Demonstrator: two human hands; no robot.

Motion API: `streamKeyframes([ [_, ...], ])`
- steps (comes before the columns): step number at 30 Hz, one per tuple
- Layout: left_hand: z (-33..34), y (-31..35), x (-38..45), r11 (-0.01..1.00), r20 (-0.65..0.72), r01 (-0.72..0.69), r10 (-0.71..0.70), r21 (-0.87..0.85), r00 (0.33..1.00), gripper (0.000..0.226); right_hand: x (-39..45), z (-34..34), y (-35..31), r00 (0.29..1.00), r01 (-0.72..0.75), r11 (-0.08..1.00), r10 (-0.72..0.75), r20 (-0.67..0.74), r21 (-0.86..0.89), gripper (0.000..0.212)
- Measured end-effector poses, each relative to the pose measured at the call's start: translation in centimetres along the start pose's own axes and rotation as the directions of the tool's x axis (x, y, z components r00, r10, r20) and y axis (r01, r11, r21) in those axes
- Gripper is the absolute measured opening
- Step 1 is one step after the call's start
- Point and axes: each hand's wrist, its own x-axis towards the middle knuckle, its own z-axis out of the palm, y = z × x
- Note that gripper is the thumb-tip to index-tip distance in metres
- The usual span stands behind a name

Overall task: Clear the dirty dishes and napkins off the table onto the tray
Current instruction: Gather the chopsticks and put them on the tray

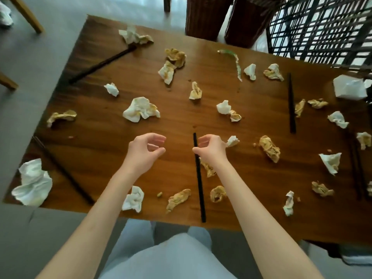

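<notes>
Crumpled white and sauce-stained paper napkins lie scattered across the brown wooden table; no tray is in view. The right hand pinches a black chopstick near its 12 o'clock end. The left hand, at 9 o'clock of it, hovers loosely curled, holding nothing. Recommended: lift the rigid, smooth stick level, then gather the soft, light napkins in bunches.

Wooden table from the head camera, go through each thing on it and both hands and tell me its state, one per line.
Brown wooden table: littered, uncleared.
Crumpled white paper napkin: stained yellow, lying loose.
Black chopstick pair by the near edge: flat on the table.
Black chopstick pair at right: flat, untouched.
Left hand: hovering, fingers loosely curled, holding nothing.
Right hand: pinching the near chopsticks.
</notes>
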Motion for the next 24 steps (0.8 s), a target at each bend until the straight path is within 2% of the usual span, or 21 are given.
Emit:
streamKeyframes([
  [4,-1.7,-1.2,1.4,0.999,0.078,-0.051,0.049,0.018,0.996,0.026,0.4,2.1,-0.8,0.991,-0.065,0.978,0.04,-0.131,-0.196,0.039],
  [11,-2.4,-2.8,2.4,0.998,0.153,-0.067,0.068,-0.013,0.986,0.023,1.2,4.7,-0.9,0.969,-0.215,0.89,0.145,-0.198,-0.401,0.029],
  [17,-2.8,-3.7,2.7,0.999,0.172,-0.046,0.048,-0.018,0.984,0.021,1.9,5.3,-0.9,0.96,-0.26,0.879,0.192,-0.204,-0.399,0.02],
  [24,-3.3,-4.4,2.5,1.0,0.148,-0.023,0.025,-0.012,0.989,0.022,2.1,6.0,-1.9,0.975,-0.193,0.874,0.122,-0.183,-0.447,0.011],
])
